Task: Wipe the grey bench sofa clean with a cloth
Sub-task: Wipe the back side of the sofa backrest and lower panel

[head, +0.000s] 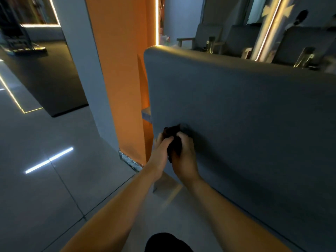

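Cloth (173,135) is a dark, bunched-up wad, and both hands are clamped on it together: left hand (161,151) curled round its left side, right hand (186,159) wrapped over the right, knuckles close together. It's pushed up against the upright panel of the grey bench sofa (236,106), low down and close to the panel's left edge. Things are a bit blurry there, so I can't tell how much of the cloth is flat on the surface.

Sofa looks smooth and matte, blue-grey, with a rounded top edge and a rounded top-left corner. There's a soft shadow just right of the hands.

Just left of that edge stands an orange pillar (123,70), with only a narrow gap between it and the sofa. To the right the panel runs on wide to the frame's edge. Nearer and to the left is glossy grey tiled floor (45,188) with a bright light reflection (49,160) on it. Far right, beyond the sofa's top, are more grey seats (300,46).
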The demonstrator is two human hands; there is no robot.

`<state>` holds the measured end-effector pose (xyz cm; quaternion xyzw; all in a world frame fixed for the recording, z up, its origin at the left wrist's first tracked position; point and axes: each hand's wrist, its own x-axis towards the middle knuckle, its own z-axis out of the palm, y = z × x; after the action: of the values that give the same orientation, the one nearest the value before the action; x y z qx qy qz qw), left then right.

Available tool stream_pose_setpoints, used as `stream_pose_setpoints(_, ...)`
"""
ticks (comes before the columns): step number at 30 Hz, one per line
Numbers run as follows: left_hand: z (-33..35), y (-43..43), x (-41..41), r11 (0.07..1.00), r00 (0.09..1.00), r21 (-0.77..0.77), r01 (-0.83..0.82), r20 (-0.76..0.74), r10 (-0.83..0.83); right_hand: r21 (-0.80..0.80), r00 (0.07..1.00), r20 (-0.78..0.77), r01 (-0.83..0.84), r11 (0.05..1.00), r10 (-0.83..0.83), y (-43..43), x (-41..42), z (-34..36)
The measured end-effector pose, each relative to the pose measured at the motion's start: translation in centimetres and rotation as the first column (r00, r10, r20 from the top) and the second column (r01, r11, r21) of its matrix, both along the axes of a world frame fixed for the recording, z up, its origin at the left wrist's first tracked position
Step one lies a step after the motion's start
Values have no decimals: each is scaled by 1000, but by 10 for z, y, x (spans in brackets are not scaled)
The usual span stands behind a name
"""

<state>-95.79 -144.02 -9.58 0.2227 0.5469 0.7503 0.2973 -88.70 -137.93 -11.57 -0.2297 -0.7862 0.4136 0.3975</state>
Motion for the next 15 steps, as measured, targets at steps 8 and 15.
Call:
stream_pose_setpoints(8,3,15,-56,966,744,-2,-257,-638,197,632,888,-232,448,632,-397,12,-3,74)
stream_pose_setpoints(15,-27,56,-71,961,579,-129,-245,-814,38,689,718,-198,586,426,-667,32,-45,37)
